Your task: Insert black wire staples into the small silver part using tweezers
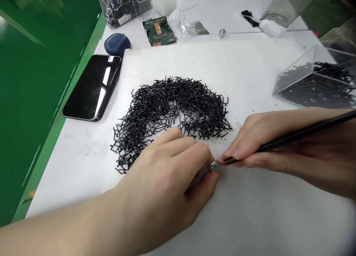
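Observation:
My left hand (172,170) pinches a small silvery metal piece (214,166) between thumb and fingers, near the middle of the white table. From the right, my right hand (267,144) grips black tweezers (303,131), whose handle runs out to the right edge. The fingertips of my right hand and the tweezers' front end meet the metal piece; the exact contact is too small to tell. Behind my left hand, a curved heap of thin, bent black pieces (180,94) lies on the table, its left end beside my left wrist.
At the left edge of the white table (80,167) lie a black phone (90,87) and a dark blue case (117,44). Farther back are a green packet (159,31) and a bag of black pieces (119,7). A clear bin (311,85) of black pieces stands at right.

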Demonstrator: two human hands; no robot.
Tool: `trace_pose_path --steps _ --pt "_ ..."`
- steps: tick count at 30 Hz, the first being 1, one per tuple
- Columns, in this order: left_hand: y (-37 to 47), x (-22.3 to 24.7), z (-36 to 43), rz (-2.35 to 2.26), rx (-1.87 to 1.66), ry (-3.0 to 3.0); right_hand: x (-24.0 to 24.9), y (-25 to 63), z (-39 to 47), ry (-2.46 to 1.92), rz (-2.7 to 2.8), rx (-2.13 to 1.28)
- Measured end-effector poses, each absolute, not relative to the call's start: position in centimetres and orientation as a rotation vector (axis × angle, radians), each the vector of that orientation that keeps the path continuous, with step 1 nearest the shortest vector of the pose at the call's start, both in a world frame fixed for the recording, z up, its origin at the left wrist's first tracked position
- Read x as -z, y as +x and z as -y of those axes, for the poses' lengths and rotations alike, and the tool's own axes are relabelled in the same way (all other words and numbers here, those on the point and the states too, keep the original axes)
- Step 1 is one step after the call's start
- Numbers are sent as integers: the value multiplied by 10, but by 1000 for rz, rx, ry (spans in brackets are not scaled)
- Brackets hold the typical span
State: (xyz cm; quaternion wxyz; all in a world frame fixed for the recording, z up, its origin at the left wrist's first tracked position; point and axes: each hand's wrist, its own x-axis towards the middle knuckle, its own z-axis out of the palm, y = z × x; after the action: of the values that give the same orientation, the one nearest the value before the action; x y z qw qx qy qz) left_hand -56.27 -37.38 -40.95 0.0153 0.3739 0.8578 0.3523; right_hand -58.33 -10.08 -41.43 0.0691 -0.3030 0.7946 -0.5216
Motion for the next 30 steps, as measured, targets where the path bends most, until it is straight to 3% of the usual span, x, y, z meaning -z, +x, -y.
trace_pose_path --steps 30 --pt "-563 415 374 -2676 -1085 1139 414 -584 103 -936 -2400 1537"
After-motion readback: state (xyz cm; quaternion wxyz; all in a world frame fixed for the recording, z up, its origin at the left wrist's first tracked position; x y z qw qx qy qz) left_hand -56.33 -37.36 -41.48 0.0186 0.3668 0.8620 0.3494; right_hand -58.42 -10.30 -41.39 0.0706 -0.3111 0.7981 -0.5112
